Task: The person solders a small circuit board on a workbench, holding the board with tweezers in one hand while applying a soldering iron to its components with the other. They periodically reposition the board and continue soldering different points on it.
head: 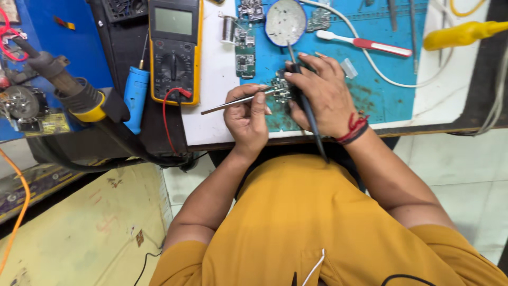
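Note:
My left hand [247, 117] is closed on metal tweezers [233, 103], whose tips reach a small green circuit board [281, 91] on the blue work mat [381, 95]. My right hand [323, 92] grips a dark soldering iron [307, 108] like a pen, its tip pointing up toward a round metal dish [286, 21]. Both hands sit close together over the small board at the mat's near edge.
A yellow multimeter [174, 50] with a red lead lies to the left, beside a blue-handled tool [135, 95] and a hot-air gun [69, 87]. A long green circuit board [244, 50], a solder spool [227, 27], a red-and-white toothbrush [365, 43], a white cable [370, 63] and a yellow-handled tool [460, 34] lie beyond.

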`<move>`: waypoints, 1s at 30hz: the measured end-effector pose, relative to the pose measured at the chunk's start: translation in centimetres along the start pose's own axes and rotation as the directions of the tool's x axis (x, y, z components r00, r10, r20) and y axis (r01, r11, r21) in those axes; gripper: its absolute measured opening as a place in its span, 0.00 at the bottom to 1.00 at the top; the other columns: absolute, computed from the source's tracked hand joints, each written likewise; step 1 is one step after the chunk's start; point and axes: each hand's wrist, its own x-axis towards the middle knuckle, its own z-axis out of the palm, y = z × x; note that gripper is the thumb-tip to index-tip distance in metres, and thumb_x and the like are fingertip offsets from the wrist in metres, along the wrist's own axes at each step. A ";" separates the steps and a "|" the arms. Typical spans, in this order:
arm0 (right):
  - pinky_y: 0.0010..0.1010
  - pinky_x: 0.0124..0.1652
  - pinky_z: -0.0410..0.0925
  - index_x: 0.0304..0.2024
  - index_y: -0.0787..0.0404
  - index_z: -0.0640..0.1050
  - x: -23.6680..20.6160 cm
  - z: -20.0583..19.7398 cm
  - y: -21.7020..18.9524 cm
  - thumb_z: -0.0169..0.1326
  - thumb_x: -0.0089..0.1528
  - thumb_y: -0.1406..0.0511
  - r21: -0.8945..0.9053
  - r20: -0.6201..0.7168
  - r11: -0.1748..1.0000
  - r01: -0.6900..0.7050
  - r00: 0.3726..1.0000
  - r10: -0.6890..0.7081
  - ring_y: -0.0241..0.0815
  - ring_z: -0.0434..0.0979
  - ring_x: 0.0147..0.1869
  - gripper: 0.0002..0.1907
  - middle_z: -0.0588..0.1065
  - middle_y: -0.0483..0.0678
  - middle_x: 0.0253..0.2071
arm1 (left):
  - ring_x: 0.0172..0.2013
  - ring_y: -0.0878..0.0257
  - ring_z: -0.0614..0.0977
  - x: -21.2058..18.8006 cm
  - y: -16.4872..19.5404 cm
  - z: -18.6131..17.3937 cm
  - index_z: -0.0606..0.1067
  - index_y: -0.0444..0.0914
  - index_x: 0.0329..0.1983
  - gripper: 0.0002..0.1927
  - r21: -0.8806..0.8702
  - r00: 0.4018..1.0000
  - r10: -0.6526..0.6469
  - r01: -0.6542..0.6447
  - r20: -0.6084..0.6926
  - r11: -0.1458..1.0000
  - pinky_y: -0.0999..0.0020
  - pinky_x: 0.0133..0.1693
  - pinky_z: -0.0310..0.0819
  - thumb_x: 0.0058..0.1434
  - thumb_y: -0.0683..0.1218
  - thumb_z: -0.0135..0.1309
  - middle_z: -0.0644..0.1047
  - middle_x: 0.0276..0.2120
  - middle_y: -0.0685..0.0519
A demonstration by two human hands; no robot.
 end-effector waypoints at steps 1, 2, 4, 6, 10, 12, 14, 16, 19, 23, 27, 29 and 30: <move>0.56 0.70 0.57 0.60 0.59 0.72 0.0 0.0 0.0 0.65 0.56 0.65 -0.021 -0.015 1.000 -0.006 1.000 0.005 0.59 0.69 0.72 0.30 0.76 0.54 0.62 | 0.33 0.71 0.77 0.0 -0.2 0.1 0.69 0.34 0.52 0.08 0.013 1.000 0.015 -0.015 -0.003 1.000 0.76 0.36 0.75 0.74 0.39 0.53 0.78 0.48 0.48; 0.56 0.70 0.56 0.59 0.59 0.73 0.0 0.1 -0.1 0.65 0.57 0.64 -0.040 -0.033 0.999 -0.002 0.999 0.001 0.58 0.70 0.70 0.29 0.76 0.53 0.59 | 0.33 0.70 0.77 0.1 -0.4 0.1 0.69 0.34 0.52 0.08 0.030 0.999 0.039 -0.039 -0.009 0.999 0.75 0.35 0.76 0.74 0.39 0.53 0.78 0.47 0.48; 0.56 0.69 0.55 0.59 0.59 0.74 0.3 0.4 -0.1 0.66 0.57 0.61 -0.087 -0.081 0.996 -0.002 0.997 -0.005 0.57 0.71 0.67 0.28 0.76 0.53 0.55 | 0.33 0.71 0.77 0.3 -0.7 0.1 0.69 0.34 0.52 0.08 0.052 0.996 0.091 -0.089 -0.025 0.995 0.75 0.35 0.76 0.74 0.39 0.53 0.78 0.47 0.48; 0.57 0.68 0.54 0.58 0.61 0.74 0.2 0.6 -0.2 0.68 0.59 0.58 -0.142 -0.126 0.989 -0.028 0.992 0.010 0.58 0.71 0.64 0.29 0.76 0.54 0.52 | 0.32 0.71 0.76 0.3 -0.9 0.2 0.69 0.34 0.53 0.08 0.060 0.991 0.124 -0.121 -0.045 0.991 0.75 0.35 0.75 0.74 0.39 0.53 0.79 0.46 0.48; 0.55 0.67 0.54 0.59 0.61 0.74 0.0 1.2 0.5 0.68 0.62 0.53 -0.175 -0.175 0.984 -0.037 0.985 0.006 0.57 0.73 0.60 0.29 0.76 0.54 0.49 | 0.32 0.71 0.76 0.7 -1.0 0.7 0.69 0.34 0.54 0.09 0.077 0.983 0.169 -0.164 -0.073 0.984 0.76 0.35 0.73 0.74 0.38 0.53 0.79 0.43 0.50; 0.52 0.70 0.55 0.60 0.59 0.74 -0.2 1.8 1.1 0.66 0.67 0.55 -0.144 -0.216 0.989 -0.044 0.976 0.012 0.54 0.75 0.59 0.26 0.77 0.51 0.50 | 0.31 0.72 0.75 1.0 -1.0 0.9 0.70 0.34 0.53 0.08 0.104 0.977 0.195 -0.185 -0.086 0.977 0.76 0.33 0.72 0.74 0.38 0.53 0.79 0.41 0.51; 0.46 0.66 0.59 0.64 0.63 0.70 -0.9 2.3 1.8 0.61 0.71 0.57 0.006 -0.336 0.994 -0.106 0.936 0.102 0.50 0.73 0.59 0.25 0.77 0.49 0.51 | 0.29 0.73 0.75 1.3 -0.9 1.1 0.71 0.34 0.53 0.08 0.133 0.977 0.192 -0.179 -0.091 0.975 0.77 0.31 0.72 0.73 0.39 0.54 0.78 0.37 0.53; 0.38 0.61 0.64 0.65 0.63 0.67 -1.4 2.8 2.6 0.58 0.74 0.59 0.298 -0.420 0.948 -0.114 0.876 0.237 0.43 0.73 0.57 0.24 0.76 0.46 0.52 | 0.28 0.73 0.75 1.6 -0.8 1.1 0.71 0.34 0.52 0.08 0.173 0.978 0.194 -0.179 -0.074 0.969 0.78 0.30 0.71 0.73 0.39 0.54 0.77 0.34 0.55; 0.26 0.51 0.69 0.62 0.62 0.69 -2.5 3.4 4.0 0.57 0.74 0.60 0.714 -0.410 0.699 -0.041 0.785 0.465 0.32 0.72 0.51 0.20 0.74 0.44 0.50 | 0.28 0.73 0.75 1.6 -0.7 1.1 0.71 0.34 0.52 0.08 0.238 0.980 0.199 -0.187 -0.028 0.953 0.77 0.30 0.71 0.74 0.40 0.54 0.77 0.33 0.56; 0.22 0.45 0.68 0.57 0.66 0.75 -4.0 2.4 5.5 0.59 0.76 0.64 0.766 -0.423 0.643 -0.021 0.736 0.528 0.31 0.72 0.45 0.13 0.75 0.47 0.47 | 0.28 0.74 0.75 1.8 -0.4 1.3 0.71 0.34 0.51 0.07 0.243 0.979 0.203 -0.197 0.000 0.950 0.77 0.30 0.71 0.73 0.40 0.55 0.78 0.34 0.56; 0.23 0.37 0.66 0.48 0.65 0.76 -5.1 2.2 4.3 0.56 0.75 0.64 0.770 -0.263 0.596 -0.229 0.736 0.624 0.31 0.72 0.35 0.09 0.76 0.44 0.34 | 0.24 0.74 0.73 2.2 0.3 1.6 0.74 0.34 0.46 0.06 0.384 0.985 0.172 -0.157 -0.005 0.910 0.77 0.27 0.67 0.71 0.41 0.58 0.77 0.27 0.57; 0.24 0.41 0.70 0.48 0.66 0.76 -5.4 2.2 3.2 0.56 0.75 0.66 0.730 -0.213 0.647 -0.220 0.826 0.521 0.32 0.77 0.38 0.07 0.78 0.44 0.36 | 0.23 0.74 0.74 2.3 0.8 1.5 0.74 0.34 0.45 0.06 0.354 0.994 0.107 -0.099 -0.005 0.930 0.76 0.26 0.68 0.70 0.41 0.58 0.77 0.28 0.57; 0.25 0.42 0.71 0.48 0.66 0.76 -5.2 2.3 2.7 0.56 0.75 0.67 0.710 -0.187 0.673 -0.206 0.867 0.462 0.33 0.79 0.40 0.06 0.78 0.45 0.37 | 0.23 0.74 0.74 2.4 1.1 1.5 0.74 0.34 0.45 0.06 0.338 0.997 0.081 -0.074 -0.005 0.938 0.76 0.26 0.68 0.70 0.41 0.58 0.78 0.28 0.57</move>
